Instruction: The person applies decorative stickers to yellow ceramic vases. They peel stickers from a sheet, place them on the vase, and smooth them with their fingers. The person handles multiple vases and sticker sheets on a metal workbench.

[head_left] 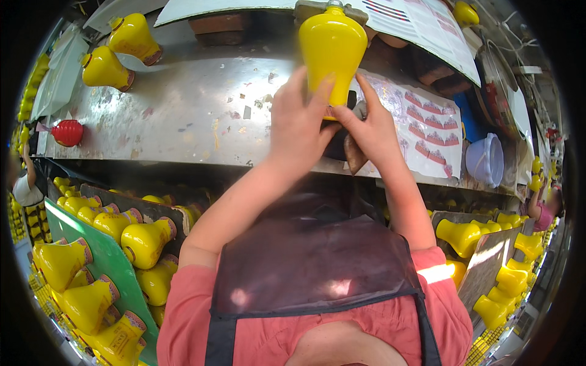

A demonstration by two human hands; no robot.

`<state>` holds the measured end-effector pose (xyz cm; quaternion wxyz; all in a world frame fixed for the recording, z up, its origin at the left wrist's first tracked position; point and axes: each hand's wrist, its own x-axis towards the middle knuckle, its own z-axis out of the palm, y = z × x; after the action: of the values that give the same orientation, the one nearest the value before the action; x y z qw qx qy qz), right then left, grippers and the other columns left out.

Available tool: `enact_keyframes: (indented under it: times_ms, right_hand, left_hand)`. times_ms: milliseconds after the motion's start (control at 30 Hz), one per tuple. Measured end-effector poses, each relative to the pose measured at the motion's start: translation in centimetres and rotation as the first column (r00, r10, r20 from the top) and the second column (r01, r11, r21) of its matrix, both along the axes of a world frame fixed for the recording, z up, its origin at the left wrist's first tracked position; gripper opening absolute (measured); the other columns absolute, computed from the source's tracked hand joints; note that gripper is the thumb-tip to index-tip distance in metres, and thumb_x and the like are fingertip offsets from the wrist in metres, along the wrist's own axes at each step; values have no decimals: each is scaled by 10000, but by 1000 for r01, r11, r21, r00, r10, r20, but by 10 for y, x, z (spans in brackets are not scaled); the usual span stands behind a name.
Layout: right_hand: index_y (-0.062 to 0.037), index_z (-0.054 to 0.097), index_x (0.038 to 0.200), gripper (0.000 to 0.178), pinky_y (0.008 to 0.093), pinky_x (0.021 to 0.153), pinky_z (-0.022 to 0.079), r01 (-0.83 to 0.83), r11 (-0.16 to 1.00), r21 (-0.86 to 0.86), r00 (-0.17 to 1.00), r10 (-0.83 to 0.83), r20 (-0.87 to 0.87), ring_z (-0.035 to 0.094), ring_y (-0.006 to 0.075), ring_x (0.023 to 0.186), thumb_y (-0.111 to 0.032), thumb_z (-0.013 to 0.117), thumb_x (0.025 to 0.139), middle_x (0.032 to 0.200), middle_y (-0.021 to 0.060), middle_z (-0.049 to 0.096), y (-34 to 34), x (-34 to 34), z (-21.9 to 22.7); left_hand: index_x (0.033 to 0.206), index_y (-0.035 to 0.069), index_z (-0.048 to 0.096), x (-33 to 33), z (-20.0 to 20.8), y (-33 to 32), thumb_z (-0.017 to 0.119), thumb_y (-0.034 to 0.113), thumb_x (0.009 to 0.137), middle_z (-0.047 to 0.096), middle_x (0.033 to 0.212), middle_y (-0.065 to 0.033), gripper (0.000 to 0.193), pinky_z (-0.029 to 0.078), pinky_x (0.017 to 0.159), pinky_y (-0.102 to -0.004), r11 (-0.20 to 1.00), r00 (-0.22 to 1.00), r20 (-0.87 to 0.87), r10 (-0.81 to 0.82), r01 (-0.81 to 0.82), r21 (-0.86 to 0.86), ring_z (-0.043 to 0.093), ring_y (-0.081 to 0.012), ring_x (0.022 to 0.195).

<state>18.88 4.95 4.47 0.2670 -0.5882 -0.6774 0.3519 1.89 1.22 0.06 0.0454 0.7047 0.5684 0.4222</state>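
Observation:
A glossy yellow bottle-shaped vase point(332, 49) lies between my hands, its wide shoulder pointing away from me and its narrower foot toward me. Its far neck end meets a metal fitting point(334, 5) at the table's back. My left hand point(299, 122) grips the foot from the left, fingers along the side. From the right, my right hand point(373, 125) closes on the foot, its thumb pressing a reddish patterned band point(330, 112) there. Under the hands sits a dark support point(339, 146), partly hidden. Beside my right hand lies a sheet of curved red-and-blue decals point(430, 125).
Two yellow vases point(108, 68) stand at the far left of the metal table point(183, 116), with a red ribbed container point(67, 133) nearer. A pale purple bucket point(485, 160) is at the right edge. Boards with many yellow vases point(88, 302) flank me on both sides.

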Motion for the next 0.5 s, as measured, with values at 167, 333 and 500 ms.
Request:
enact_keyframes:
  times_ms: [167,333,500]
  right_hand:
    - [-12,453,1552,901,346,981,495,37,999,-34,999,-38,-20,674,251,1082,-470,790,852,1337,230,663,1,9,-1]
    - [16,450,1542,960,372,938,521,34,999,-30,999,-34,2,701,277,981,-478,805,799,1170,258,698,5,15,-5]
    - [-17,479,1536,864,355,1078,457,32,995,-89,999,-33,-8,633,263,1237,-426,805,848,1423,236,621,3,18,-4]
  left_hand:
    - [1430,40,581,-17,8,28,917,190,713,520,1455,-182,806,465,1078,-451,995,990,98,-103,103,5,543,-369,1285]
    - [1521,35,482,-10,3,22,927,204,722,519,1470,-200,930,525,1017,-425,998,994,88,-60,62,-23,586,-370,1254]
    - [1563,57,419,-15,6,26,919,224,731,491,1478,-202,985,495,1042,-436,994,992,-59,-108,109,0,579,-362,1233]
